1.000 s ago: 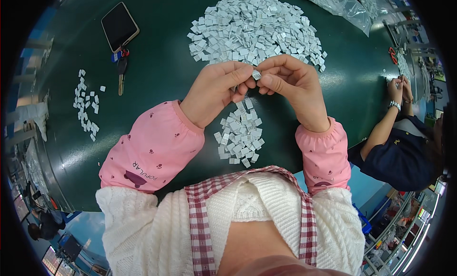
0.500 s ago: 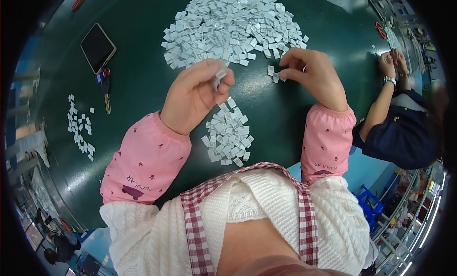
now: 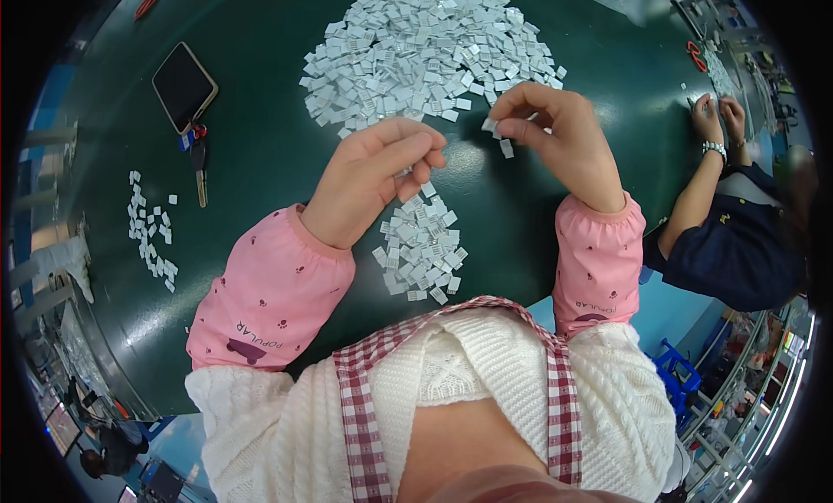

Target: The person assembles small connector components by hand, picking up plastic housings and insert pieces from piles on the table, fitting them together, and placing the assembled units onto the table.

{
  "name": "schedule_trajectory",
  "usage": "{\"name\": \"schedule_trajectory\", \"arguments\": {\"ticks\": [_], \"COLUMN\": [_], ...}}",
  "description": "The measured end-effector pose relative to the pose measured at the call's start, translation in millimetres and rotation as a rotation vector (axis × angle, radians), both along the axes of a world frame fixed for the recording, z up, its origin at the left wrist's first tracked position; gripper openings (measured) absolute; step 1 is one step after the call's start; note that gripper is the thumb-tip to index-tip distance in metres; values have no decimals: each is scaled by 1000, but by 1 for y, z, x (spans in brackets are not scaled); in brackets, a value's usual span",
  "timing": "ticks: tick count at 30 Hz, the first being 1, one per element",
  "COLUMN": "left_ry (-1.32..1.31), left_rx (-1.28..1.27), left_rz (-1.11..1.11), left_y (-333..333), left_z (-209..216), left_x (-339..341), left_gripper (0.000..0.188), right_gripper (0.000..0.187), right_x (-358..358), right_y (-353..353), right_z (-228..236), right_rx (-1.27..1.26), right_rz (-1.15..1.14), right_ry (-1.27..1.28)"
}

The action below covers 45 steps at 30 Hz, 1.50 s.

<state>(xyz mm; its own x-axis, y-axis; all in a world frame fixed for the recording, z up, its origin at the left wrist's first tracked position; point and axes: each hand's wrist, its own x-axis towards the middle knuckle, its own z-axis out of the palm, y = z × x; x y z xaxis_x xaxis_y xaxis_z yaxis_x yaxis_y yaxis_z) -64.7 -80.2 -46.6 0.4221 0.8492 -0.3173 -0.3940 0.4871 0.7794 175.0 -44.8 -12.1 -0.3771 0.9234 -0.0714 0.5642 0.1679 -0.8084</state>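
Observation:
My left hand hovers over the near end of a small pile of flat white pieces. Its thumb and fingers are pressed together; whatever they hold, if anything, is hidden. To the right, the thumb and forefinger of my right hand close at the edge of a small white rectangular piece. Just below those fingertips another white piece lies on the green table. A big heap of the same white pieces spreads beyond both hands.
On the left lie a phone, a key on a ring and a scatter of white pieces. Red-handled scissors rest at the far left. At right, a co-worker's hands work near another red-handled tool.
My left hand has moved slightly right and turned, and the white piece seen in its fingers is out of sight. My right fingertips have shifted left onto the loose pieces.

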Motion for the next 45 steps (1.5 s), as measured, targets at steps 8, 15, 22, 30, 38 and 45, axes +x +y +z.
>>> {"name": "schedule_trajectory", "arguments": {"ticks": [8, 15, 22, 30, 38, 45], "left_ry": [79, -5, -5, 11, -6, -28], "left_rx": [11, -28, -86, -162, -160, -219], "left_rz": [-131, -182, -181, -165, -175, 2], "left_y": [-3, -5, -4, -4, -3, -7], "left_z": [-3, 3, 6, 5, 5, 9], "left_x": [-3, -2, 0, 1, 0, 11], "left_gripper": [25, 29, 31, 32, 30, 28], "right_gripper": [12, 16, 15, 13, 12, 12], "right_x": [-25, -31, -32, -33, -34, -30], "right_y": [-8, -10, -9, -9, -10, -14], "right_z": [-5, -9, -15, -17, -16, -9], "right_rx": [-297, -394, -395, -355, -323, -312], "right_rz": [77, 36, 31, 40, 36, 106], "right_ry": [492, 637, 659, 601, 582, 653]}}
